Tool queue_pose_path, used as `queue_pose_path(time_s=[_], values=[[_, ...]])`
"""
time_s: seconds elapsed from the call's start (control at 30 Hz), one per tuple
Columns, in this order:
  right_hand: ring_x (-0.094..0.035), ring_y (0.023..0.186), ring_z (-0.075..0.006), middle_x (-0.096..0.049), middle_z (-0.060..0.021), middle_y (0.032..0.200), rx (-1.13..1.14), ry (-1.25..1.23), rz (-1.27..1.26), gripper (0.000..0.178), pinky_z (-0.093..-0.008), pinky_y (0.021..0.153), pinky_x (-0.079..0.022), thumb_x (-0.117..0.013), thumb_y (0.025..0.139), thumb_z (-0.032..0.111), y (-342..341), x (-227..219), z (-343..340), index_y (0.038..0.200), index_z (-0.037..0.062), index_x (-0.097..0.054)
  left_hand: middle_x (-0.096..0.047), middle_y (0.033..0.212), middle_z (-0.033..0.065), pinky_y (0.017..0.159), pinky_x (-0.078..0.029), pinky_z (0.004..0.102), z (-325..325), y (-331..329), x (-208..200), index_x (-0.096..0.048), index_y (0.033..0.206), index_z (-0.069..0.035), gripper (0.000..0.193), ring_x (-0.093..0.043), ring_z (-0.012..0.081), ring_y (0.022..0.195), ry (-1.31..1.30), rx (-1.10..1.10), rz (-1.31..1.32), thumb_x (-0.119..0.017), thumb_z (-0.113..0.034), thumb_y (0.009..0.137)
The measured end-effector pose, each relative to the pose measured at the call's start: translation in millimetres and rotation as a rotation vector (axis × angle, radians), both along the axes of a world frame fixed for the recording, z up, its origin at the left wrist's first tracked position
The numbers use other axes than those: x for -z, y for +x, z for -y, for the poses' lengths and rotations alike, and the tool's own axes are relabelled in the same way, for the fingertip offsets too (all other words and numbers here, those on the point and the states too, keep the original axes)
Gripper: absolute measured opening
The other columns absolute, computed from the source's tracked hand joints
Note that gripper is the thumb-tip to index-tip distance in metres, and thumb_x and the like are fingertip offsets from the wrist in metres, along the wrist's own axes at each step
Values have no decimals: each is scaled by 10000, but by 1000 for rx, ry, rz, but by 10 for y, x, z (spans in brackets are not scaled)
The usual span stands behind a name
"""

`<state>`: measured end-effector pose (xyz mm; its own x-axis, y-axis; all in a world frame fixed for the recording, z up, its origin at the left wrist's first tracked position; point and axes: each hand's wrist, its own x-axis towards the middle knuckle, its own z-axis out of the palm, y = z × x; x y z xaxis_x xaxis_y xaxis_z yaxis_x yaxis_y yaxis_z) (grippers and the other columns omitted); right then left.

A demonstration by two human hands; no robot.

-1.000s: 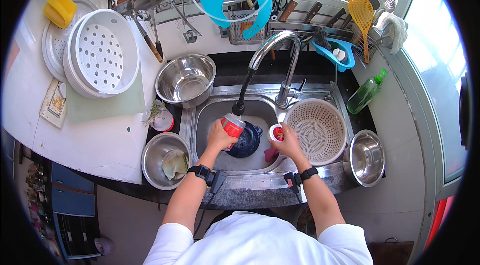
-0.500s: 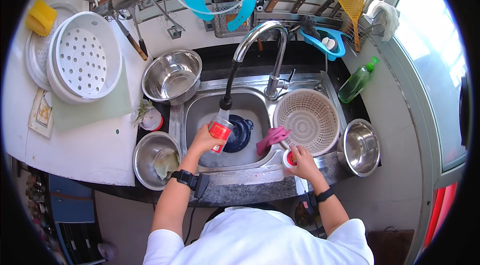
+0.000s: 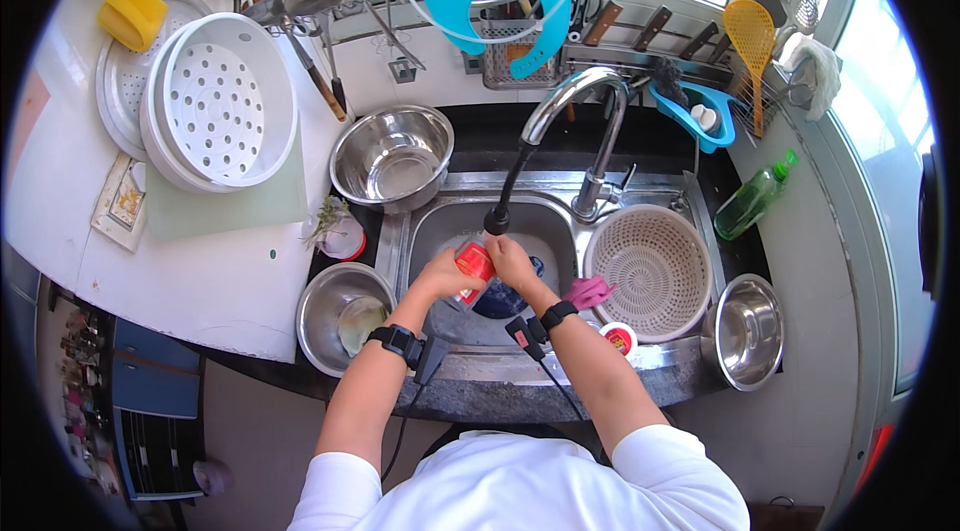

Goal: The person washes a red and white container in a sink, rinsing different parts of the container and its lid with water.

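A clear jar with a red label (image 3: 474, 263) is tilted over the sink basin (image 3: 440, 316). My left hand (image 3: 446, 277) is closed around its side. At the jar's upper end my right hand (image 3: 514, 265) is closed against it, fingertips partly hidden. Right above both hands hangs the black spray head (image 3: 497, 220) of the chrome faucet (image 3: 580, 89). Under the hands, a dark blue round thing (image 3: 500, 305) lies in the basin, partly covered. A red and white lid (image 3: 619, 338) rests on the sink's front rim, right of my right wrist.
Right of the basin sits a beige colander (image 3: 650, 271), with a pink cloth (image 3: 588, 291) beside it. Steel bowls stand at left back (image 3: 391, 157), left front (image 3: 340, 283) and far right (image 3: 748, 333). A green bottle (image 3: 755, 199) stands behind; white strainer baskets (image 3: 215, 101) occupy the left counter.
My right hand has let go of the lid on the sink rim and moved left to the jar under the faucet. My left hand still holds the jar. The whole view has shifted.
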<state>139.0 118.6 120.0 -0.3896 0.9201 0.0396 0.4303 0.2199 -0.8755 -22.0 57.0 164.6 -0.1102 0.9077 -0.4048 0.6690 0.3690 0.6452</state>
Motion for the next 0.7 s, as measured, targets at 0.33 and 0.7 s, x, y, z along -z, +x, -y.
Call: queue_pose_path(time_s=[0.33, 0.7], values=[[-532, 758, -147, -621, -100, 812, 9, -370, -193, 416, -323, 711, -445, -482, 952, 368, -190, -81, -104, 985, -23, -619, -541, 1170, 109, 842, -398, 447, 306, 382, -378, -446, 1264, -54, 894, -526, 306, 1075, 349, 168, -777, -835, -338, 511], [-638, 867, -334, -672, -120, 868, -294, 254, 429, 197, -415, 747, -506, -637, 803, 235, 1105, -133, -91, 951, 108, -663, -603, 1168, 216, 918, -454, 355, 230, 57, -80, -392, 1330, 12, 1071, -601, 324, 1077, -45, 112, -40, -793, -533, 500]])
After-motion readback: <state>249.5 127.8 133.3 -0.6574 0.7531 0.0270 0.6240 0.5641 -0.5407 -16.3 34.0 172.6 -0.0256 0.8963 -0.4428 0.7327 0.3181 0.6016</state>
